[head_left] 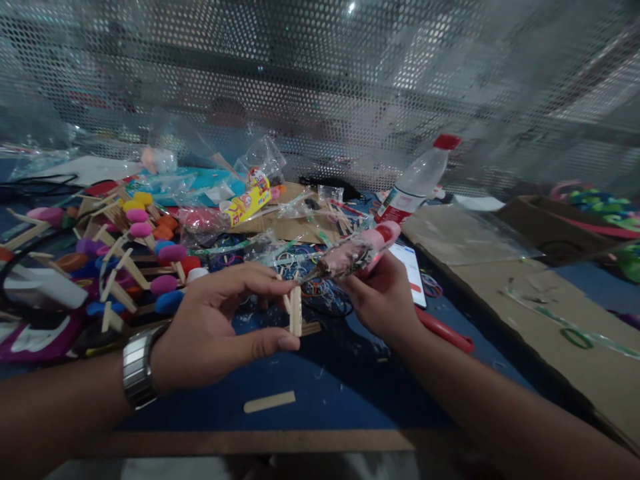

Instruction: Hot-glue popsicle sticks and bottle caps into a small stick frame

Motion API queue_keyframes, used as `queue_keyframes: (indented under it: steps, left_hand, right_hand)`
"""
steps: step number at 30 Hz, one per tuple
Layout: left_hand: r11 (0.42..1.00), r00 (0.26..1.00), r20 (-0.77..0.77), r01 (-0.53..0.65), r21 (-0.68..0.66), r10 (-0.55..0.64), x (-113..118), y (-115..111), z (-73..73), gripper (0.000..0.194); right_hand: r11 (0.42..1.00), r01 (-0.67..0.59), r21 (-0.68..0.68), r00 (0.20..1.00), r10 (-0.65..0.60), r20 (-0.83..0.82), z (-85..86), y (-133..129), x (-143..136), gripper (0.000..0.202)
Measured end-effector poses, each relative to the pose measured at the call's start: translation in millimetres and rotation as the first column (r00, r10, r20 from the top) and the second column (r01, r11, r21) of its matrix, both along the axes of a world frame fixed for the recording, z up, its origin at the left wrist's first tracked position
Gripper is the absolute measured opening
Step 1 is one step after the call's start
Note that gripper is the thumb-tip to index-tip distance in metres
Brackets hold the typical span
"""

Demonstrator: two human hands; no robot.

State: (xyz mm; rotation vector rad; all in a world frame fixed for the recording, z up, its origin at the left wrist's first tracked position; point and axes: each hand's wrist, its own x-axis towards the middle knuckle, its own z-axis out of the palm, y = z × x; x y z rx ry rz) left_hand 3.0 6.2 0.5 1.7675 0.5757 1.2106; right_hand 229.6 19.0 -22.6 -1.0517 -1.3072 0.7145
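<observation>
Our left hand [215, 323] in a side-on pinch, our right hand [384, 297] curled in a grip, both forearms [487, 390] angled inward

Ref = glue gun [353, 257], in R hand [385, 297]. Just L of gun: stick pc. [297, 312] in L hand [210, 320]. Farther L: heap of stick pcs. [131, 270]. Behind gun: bottle [414, 183], then mesh panel [320, 87]. R of gun: phone [413, 277], then cardboard [495, 280]. Front-L of gun: 1 loose stick [270, 402] on tbl. [350, 403]

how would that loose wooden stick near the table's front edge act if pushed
The loose wooden stick looks thin, so probably light. Lying flat, it would likely slide rather than roll. Its straight wood suggests stiffness, though it may snap if bent.
</observation>
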Motion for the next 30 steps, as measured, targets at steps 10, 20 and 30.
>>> queue_keyframes:
  steps: [10, 20, 30]
  left_hand:
    - [0.994, 0.994, -0.088, 0.061, -0.095, -0.070, -0.8, -1.8, -2.7, 0.035]
    - [0.976, 0.986, -0.101, 0.110, -0.190, -0.131, 1.5, -2.5, -2.2, 0.038]
    - [0.972, 0.983, -0.101, 0.131, -0.198, -0.153, 2.7, -4.2, 0.0, 0.037]
  right_hand:
    - [0.960, -0.240, -0.147, 0.971, 0.237, -0.037, 7.8, -4.3, -1.5, 0.048]
    - [0.830, -0.530, -0.174, 0.844, 0.537, -0.012, 3.2, -16.5, -4.2, 0.047]
    - [0.790, -0.586, -0.180, 0.802, 0.597, 0.006, -3.1, -13.8, -5.0, 0.047]
